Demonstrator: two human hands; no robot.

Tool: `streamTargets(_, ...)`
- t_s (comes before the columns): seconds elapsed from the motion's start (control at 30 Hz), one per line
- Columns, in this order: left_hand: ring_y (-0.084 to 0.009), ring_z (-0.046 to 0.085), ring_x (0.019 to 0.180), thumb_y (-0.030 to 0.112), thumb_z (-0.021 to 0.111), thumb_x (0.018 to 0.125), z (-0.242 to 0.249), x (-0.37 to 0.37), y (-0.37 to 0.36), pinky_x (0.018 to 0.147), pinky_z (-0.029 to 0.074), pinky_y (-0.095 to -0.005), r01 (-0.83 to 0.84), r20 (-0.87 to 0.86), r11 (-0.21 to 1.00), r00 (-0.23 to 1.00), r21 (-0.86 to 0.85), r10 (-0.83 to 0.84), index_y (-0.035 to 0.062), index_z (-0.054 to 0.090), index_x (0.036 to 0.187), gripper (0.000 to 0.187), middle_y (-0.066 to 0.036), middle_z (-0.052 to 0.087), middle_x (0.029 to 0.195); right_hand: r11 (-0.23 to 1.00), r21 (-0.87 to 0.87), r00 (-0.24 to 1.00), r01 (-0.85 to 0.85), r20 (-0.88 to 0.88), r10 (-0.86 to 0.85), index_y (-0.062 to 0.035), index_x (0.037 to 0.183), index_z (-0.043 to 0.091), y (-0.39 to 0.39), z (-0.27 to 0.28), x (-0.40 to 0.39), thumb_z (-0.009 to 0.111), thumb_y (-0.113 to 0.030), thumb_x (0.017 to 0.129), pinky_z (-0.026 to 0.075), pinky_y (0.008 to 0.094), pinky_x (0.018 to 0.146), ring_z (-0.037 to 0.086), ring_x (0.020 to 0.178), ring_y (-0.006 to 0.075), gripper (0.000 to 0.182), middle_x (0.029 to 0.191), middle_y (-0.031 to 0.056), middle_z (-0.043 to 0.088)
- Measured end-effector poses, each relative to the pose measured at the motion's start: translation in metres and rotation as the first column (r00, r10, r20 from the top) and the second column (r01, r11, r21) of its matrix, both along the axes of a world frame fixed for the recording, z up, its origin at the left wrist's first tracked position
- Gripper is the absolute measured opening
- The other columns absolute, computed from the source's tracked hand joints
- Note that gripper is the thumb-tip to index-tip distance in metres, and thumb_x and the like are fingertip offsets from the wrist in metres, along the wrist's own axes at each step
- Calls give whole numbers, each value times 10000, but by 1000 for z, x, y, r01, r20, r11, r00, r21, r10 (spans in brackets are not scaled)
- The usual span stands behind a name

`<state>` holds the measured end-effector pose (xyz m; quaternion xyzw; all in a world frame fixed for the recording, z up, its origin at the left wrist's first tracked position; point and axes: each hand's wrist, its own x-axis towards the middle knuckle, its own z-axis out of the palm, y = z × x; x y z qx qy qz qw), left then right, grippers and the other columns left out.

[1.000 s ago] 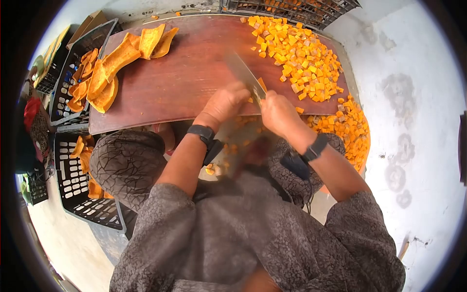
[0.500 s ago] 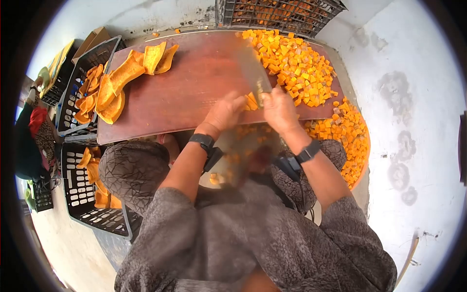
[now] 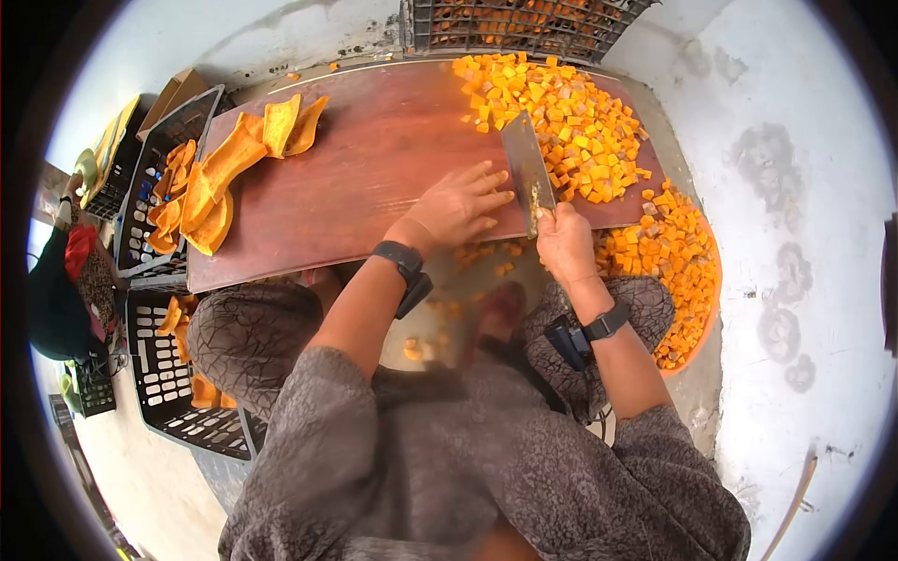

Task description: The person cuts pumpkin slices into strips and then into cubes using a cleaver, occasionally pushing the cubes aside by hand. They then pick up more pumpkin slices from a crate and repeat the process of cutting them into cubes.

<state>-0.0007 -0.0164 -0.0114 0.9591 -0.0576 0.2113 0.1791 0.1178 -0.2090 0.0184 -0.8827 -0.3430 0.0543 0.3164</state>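
A red-brown board (image 3: 374, 140) lies across in front of me. My left hand (image 3: 460, 208) rests flat on it near the front edge, fingers spread, holding nothing. My right hand (image 3: 564, 241) grips the handle of a cleaver (image 3: 528, 166), whose broad blade lies between my left hand and a heap of orange cubes (image 3: 589, 140) on the board's right part. At the board's left end lie long curved orange slices (image 3: 220, 173).
An orange-rimmed tub (image 3: 715, 290) full of cubes stands at the lower right. Black crates (image 3: 150, 397) with orange pieces are on the left, another crate (image 3: 524, 26) behind the board. A person (image 3: 58, 290) is at the far left.
My left hand has opened and spread flat on the board. The cleaver and my right hand have shifted right, toward the heap. The small pieces between my hands no longer show there.
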Motion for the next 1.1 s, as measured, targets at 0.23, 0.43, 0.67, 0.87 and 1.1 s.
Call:
streamTargets(0.23, -308, 514, 1159, 230, 621, 873, 5, 2, -8, 955, 406, -495, -156, -144, 988, 978, -8, 153, 185, 661, 1180, 312, -78, 576, 1209, 992, -123, 998, -16, 52, 22, 39, 897, 517, 1, 18, -11, 563, -232, 944, 479, 545, 707, 584, 827, 521, 279, 784, 311, 615)
streamTargets(0.43, -278, 543, 1074, 236, 638, 859, -9, 4, -9, 890, 406, -488, -644, 34, 762, 765, 68, 643, 191, 687, 1134, 284, -48, 603, 1119, 1000, -27, 998, -5, 55, 6, 41, 900, 509, -6, 14, -9, 548, -228, 953, 482, 533, 690, 593, 801, 511, 277, 777, 311, 612)
streamTargets(0.67, -345, 472, 1218, 383, 637, 875, -6, -1, -8, 966, 362, -542, -781, -4, 624, 624, 10, 781, 175, 552, 1332, 509, -172, 508, 1310, 999, -35, 998, -5, 69, 7, 38, 916, 509, -5, 12, -13, 534, -210, 960, 485, 532, 681, 604, 788, 497, 253, 767, 299, 619)
streamTargets(0.87, -399, 474, 1198, 315, 736, 797, 8, -28, -11, 980, 386, -541, -738, 150, 664, 648, -121, 747, 88, 477, 1344, 647, -226, 486, 1298, 993, -113, 993, -39, 111, 51, 36, 916, 498, -3, 13, -16, 539, -189, 953, 490, 526, 654, 608, 742, 484, 231, 744, 284, 619)
streamTargets(1.1, -386, 567, 978, 66, 691, 771, -7, -50, -19, 857, 502, -436, -594, 43, 795, 797, -122, 602, 57, 567, 1107, 358, -179, 557, 1064, 994, -100, 985, -53, 161, 68, 32, 884, 490, -3, 11, -16, 549, -183, 947, 494, 514, 631, 611, 714, 473, 232, 707, 277, 605)
